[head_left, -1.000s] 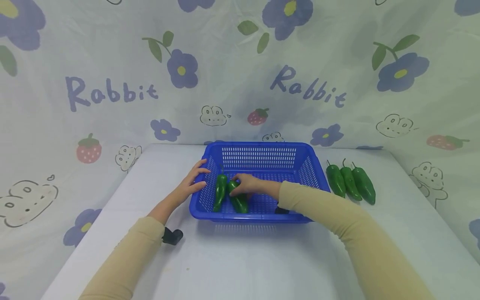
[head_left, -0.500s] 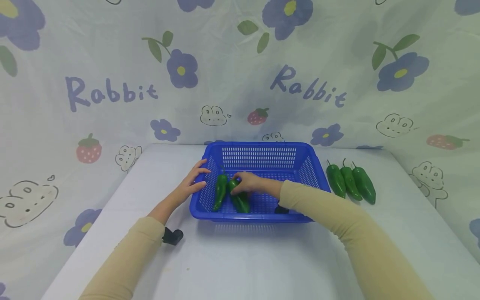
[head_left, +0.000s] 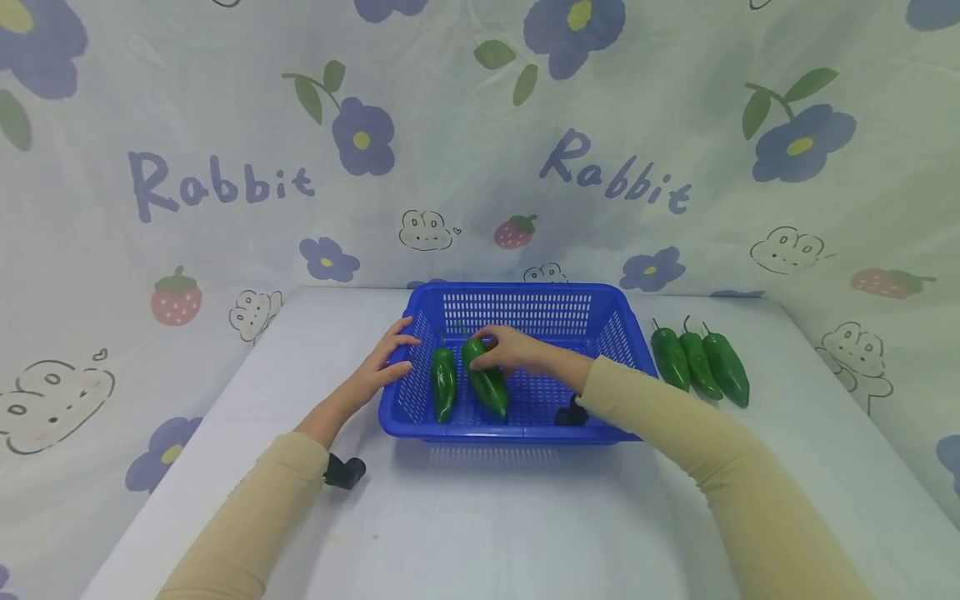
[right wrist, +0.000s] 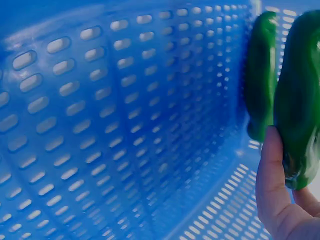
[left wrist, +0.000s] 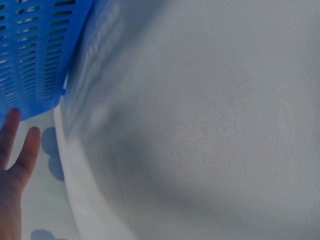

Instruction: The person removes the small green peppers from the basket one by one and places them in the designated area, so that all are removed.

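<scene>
Inside the blue plastic basket (head_left: 525, 432) my right hand (head_left: 510, 348) grips a green pepper (head_left: 491, 393) near its stem end. In the right wrist view the thumb lies along the side of that pepper (right wrist: 300, 95). To its left in the basket lies a second green pepper (head_left: 444, 385), its stem pointing to the back. At the basket's left rim is my left hand (head_left: 382, 367), fingers spread and straight against the edge. The left wrist view shows two of its fingers (left wrist: 27, 155) beside the perforated basket wall (left wrist: 35, 55).
Three more green peppers (head_left: 700, 364) lie side by side on the white table (head_left: 480, 517), right of the basket. A patterned cloth (head_left: 465, 150) hangs behind the table. Black wrist devices show at my left wrist (head_left: 345, 472) and under my right forearm.
My right hand has moved slightly back and to the right, and the pepper in it has shifted the same way. The other pepper in the basket has turned straighter. My left hand stays put.
</scene>
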`<action>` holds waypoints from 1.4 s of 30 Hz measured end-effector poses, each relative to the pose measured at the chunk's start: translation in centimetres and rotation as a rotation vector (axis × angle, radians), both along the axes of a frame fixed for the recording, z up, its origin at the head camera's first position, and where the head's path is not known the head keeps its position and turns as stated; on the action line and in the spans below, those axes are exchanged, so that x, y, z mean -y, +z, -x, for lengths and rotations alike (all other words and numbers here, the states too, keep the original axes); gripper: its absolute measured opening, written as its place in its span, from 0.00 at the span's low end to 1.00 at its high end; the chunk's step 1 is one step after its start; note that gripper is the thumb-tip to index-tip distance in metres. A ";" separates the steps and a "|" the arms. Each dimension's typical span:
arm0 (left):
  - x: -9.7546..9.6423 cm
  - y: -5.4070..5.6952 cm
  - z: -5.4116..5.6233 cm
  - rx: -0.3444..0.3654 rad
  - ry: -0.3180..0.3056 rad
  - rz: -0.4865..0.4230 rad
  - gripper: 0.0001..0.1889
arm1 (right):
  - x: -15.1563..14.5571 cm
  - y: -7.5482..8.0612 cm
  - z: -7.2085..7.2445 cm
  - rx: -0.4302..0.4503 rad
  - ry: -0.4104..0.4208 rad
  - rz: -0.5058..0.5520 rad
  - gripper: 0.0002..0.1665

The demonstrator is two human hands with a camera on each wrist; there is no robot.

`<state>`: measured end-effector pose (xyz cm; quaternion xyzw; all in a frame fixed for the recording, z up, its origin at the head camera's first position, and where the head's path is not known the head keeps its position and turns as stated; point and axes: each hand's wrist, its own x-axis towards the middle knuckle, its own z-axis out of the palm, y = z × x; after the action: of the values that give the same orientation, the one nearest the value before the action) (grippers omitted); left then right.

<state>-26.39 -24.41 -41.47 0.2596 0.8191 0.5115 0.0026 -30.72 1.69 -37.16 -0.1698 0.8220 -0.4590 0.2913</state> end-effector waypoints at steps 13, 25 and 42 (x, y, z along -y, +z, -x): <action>-0.2 0.4 -0.3 -0.002 0.010 0.011 0.19 | -2.7 2.7 -0.2 -0.019 -0.084 0.167 0.34; -0.5 0.9 -0.6 0.000 0.016 0.017 0.19 | -5.9 5.4 -0.8 -0.050 -0.145 0.274 0.34; -0.1 0.2 0.0 0.007 0.012 0.026 0.20 | -10.7 7.7 -3.0 -0.106 -0.190 0.302 0.34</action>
<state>-26.40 -24.29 -41.31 0.2529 0.8273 0.5017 0.0057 -27.75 12.36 -29.45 -0.1573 0.7701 -0.5932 0.1742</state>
